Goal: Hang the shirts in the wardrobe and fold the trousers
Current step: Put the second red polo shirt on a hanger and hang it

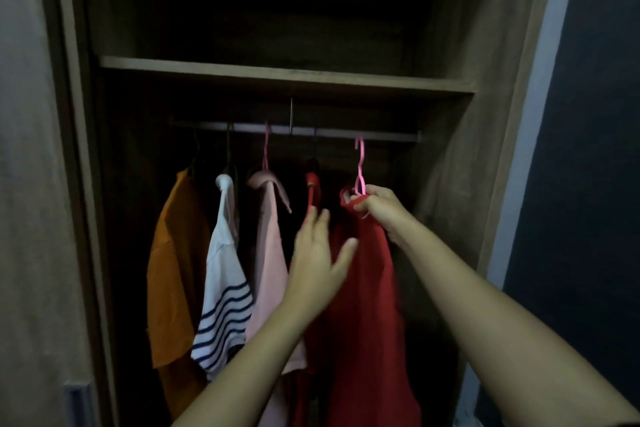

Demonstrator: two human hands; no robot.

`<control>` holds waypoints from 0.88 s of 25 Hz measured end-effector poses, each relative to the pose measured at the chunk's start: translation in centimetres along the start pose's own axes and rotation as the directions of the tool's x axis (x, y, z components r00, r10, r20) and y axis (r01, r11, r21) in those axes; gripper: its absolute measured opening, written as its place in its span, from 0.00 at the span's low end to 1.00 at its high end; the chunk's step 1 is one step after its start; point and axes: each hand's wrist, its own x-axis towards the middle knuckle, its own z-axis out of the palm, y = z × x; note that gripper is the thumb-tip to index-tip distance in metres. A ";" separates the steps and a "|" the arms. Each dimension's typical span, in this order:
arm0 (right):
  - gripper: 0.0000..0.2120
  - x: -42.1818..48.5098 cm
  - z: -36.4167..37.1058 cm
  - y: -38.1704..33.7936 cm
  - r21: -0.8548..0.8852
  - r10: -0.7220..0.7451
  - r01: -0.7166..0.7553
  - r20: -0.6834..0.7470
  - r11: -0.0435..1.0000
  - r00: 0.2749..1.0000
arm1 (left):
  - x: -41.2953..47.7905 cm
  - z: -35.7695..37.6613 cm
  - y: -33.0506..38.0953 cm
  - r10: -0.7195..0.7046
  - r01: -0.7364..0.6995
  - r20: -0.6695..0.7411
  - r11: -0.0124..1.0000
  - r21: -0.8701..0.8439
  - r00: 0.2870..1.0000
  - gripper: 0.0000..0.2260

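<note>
Wardrobe (277, 74) with hung shirts (225, 288) on the rail (388, 136). Right hand (381, 208) grips the pink hanger (360, 166) and collar of the red shirt (367, 305), hook at rail height; left hand (315, 263), fingers straight, touches the neighbouring red garment (311, 189).

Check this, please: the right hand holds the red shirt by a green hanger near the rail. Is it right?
No. The head view shows the hanger is pink, not green. The right hand does hold the red shirt by it, near the rail.
</note>
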 end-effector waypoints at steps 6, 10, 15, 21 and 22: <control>0.13 6.8 -0.2 -1.0 -0.143 -0.099 0.098 0.005 0.985 0.995 | 5.8 2.5 -3.5 -0.209 0.198 0.042 0.961 0.191 0.977 0.32; 0.15 12.0 -0.7 -0.6 -0.227 -0.098 0.077 -0.085 0.971 0.992 | 6.3 3.0 -4.1 -0.186 0.176 -0.012 0.902 0.394 0.982 0.28; 0.16 14.6 -0.5 2.2 -0.318 -0.039 0.007 -0.093 0.948 0.995 | 6.4 3.7 -3.3 -0.140 0.078 0.110 0.896 0.438 0.984 0.30; 0.17 14.2 -1.3 2.4 -0.639 0.005 -0.057 -0.083 0.767 0.997 | 6.5 4.4 -3.4 -0.181 0.119 0.130 0.915 0.384 0.975 0.28; 0.18 13.6 -1.5 1.6 -0.714 -0.033 -0.054 -0.108 0.698 0.994 | 6.4 4.0 -3.3 -0.175 0.130 0.110 0.935 0.330 0.978 0.28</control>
